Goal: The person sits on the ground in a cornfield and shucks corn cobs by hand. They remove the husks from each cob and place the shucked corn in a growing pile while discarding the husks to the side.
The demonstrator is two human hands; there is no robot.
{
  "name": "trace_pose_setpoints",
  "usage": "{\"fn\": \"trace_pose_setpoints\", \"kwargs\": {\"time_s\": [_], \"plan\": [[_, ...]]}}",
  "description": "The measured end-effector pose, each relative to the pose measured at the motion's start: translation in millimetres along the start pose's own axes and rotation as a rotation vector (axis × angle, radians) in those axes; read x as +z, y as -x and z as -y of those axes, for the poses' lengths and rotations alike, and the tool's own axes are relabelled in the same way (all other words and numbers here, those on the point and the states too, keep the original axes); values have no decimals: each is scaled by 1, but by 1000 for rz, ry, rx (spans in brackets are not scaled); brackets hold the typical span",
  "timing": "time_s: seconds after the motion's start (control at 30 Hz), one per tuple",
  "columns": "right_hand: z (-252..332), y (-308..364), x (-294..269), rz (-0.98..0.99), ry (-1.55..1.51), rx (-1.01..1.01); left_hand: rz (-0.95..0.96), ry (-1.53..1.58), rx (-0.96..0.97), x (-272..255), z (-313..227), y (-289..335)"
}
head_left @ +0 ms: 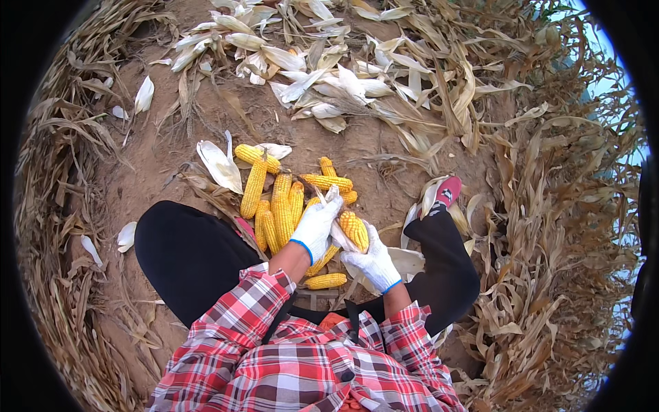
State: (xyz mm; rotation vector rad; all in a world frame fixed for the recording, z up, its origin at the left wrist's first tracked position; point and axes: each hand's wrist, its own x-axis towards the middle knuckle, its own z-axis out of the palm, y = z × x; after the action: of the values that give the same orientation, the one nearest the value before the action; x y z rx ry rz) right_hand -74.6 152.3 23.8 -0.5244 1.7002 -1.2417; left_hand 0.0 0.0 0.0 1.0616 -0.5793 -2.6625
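Both my hands wear white knit gloves with blue cuffs and meet over a pile of corn. My right hand (372,259) is wrapped round an ear of corn (353,230), whose yellow kernels show at its upper part. Pale corn husk (334,194) sticks up between the fingers of my left hand (318,224), which is closed on it beside the ear. Just beyond my left hand lie several bare yellow corn cobs (283,206), stacked across one another. A single husked cob (325,281) rests nearer to me, below my hands.
My bent legs (192,254) flank the pile. A heap of dry husks (329,82) lies on the brown soil (226,113) ahead. Dry corn stalks (535,275) line the right side, with more stalks (68,172) on the left. Loose husks (220,167) lie near the cobs.
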Motion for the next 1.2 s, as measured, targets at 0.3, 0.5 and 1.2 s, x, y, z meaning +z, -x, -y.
{"fn": "trace_pose_setpoints", "kwargs": {"time_s": [0.3,0.5,1.2], "plan": [[2,5,-4,55,-328,86,26,190,-49,7,7,10],[4,6,-7,130,-426,47,45,230,-79,12,5,15],[-14,3,-7,136,-479,81,55,266,-124,-7,19,-1]]}}
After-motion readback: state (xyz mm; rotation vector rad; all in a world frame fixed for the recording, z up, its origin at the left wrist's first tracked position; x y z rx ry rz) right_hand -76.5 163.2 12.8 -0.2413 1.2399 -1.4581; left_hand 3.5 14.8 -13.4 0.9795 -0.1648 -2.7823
